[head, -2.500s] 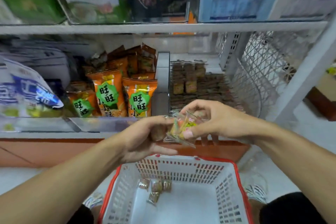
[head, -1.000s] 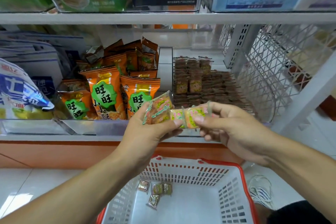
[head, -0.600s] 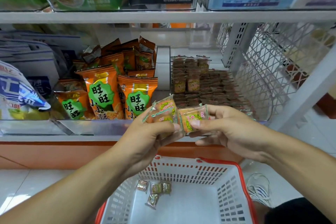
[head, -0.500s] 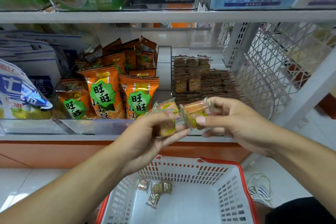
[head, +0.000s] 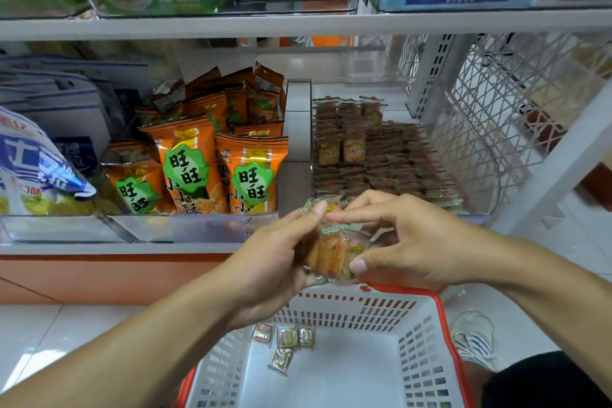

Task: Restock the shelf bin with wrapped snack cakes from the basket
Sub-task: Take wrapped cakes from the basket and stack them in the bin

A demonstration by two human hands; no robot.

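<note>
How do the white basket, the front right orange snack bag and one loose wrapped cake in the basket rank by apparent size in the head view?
1. white basket, though nearest the camera
2. orange snack bag
3. loose wrapped cake

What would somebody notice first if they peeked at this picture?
Probably the two hands in the middle, the left hand and right hand, holding a small stack of wrapped snack cakes between them. Next come the bright orange snack bags standing on the shelf to the left. Below the hands sits a white basket with a red rim, with four little cakes left on its bottom.
</note>
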